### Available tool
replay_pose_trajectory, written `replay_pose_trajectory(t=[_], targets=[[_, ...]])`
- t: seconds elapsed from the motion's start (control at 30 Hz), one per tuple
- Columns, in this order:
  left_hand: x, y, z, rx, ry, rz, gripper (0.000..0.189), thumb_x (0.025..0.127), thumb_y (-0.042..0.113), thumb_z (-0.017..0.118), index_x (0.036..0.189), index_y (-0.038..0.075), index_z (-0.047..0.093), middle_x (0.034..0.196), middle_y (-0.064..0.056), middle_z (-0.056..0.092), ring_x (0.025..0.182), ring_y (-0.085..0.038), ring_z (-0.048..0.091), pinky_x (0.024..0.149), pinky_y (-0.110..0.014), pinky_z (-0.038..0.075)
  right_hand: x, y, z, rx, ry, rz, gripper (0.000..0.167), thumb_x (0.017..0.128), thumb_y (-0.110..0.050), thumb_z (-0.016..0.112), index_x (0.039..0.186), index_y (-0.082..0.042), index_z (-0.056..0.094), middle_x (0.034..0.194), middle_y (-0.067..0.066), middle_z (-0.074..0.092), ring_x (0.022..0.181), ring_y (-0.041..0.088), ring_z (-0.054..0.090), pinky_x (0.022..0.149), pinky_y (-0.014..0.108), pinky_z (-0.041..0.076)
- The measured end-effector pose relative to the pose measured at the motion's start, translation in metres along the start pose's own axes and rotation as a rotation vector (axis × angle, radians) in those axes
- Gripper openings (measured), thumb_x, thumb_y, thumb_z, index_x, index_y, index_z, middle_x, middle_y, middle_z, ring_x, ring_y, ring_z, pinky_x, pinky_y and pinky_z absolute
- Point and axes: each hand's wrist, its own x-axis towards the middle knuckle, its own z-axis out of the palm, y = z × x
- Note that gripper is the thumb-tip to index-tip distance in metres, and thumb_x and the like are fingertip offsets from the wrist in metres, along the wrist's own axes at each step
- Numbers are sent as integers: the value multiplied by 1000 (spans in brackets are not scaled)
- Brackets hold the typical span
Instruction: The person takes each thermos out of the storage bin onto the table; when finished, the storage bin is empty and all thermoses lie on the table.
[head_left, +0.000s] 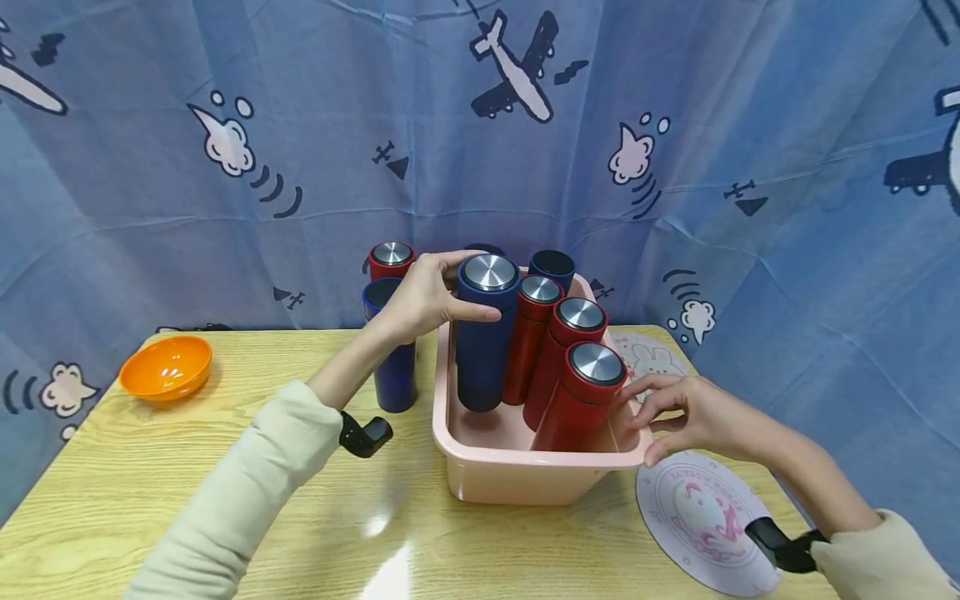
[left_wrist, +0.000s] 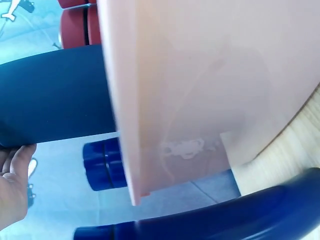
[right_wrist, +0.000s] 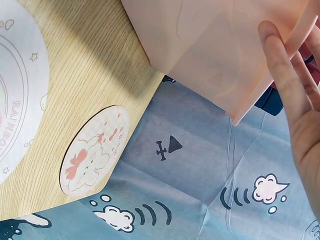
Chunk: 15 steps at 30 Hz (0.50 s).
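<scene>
Handling of a bottle in a pink bin (head_left: 510, 481) on a wooden surface (head_left: 315, 533); places are given relative to the bin. The dark-blue bottle (head_left: 483, 358), silver-lidded and nearly upright, is within the bin's left side, beside 3 red bottles (head_left: 573, 408); whether its base touches the bin's floor cannot be told. Left hand (head_left: 423, 302): thumb and fingers curve round the bottle's upper end, parted only to its width. Right hand (head_left: 690, 417): thumb and fingers pinch the bin's right rim by the near corner. A black-topped bottle (head_left: 552, 268) stands at the bin's far end; 1 blue bottle (head_left: 396, 375) and 1 red-bodied bottle (head_left: 391, 260) stand outside, left of the bin. Good practice, as judged: hold the dark-blue bottle vertical, so that its base clears the bin's left wall and the neighbouring bottles; grip the body below the lid, as smooth metal may slip; brace the rim against tipping or sliding.
</scene>
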Motion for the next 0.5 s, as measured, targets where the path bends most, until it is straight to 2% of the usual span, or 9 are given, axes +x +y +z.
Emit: replay_pose_trajectory(t=[0.27, 0.5], targets=[[-5, 17, -6, -26, -11, -13, 71, 69, 10, 87, 132, 9, 57, 106, -5, 70, 93, -15, 66, 84, -30, 54, 0, 0, 0, 12, -3, 5, 21, 71, -11, 82, 91, -11, 74, 114, 18, 59, 107, 3, 51, 79, 31, 56], [-7, 34, -15, -72, 16, 24, 70, 68, 3, 86, 131, 8, 57, 107, -8, 70, 96, -17, 67, 85, -31, 54, 0, 1, 0, 9, -2, -12, 21, 71, -10, 82, 91, -10, 74, 113, 16, 59, 107, 3, 51, 79, 29, 56]])
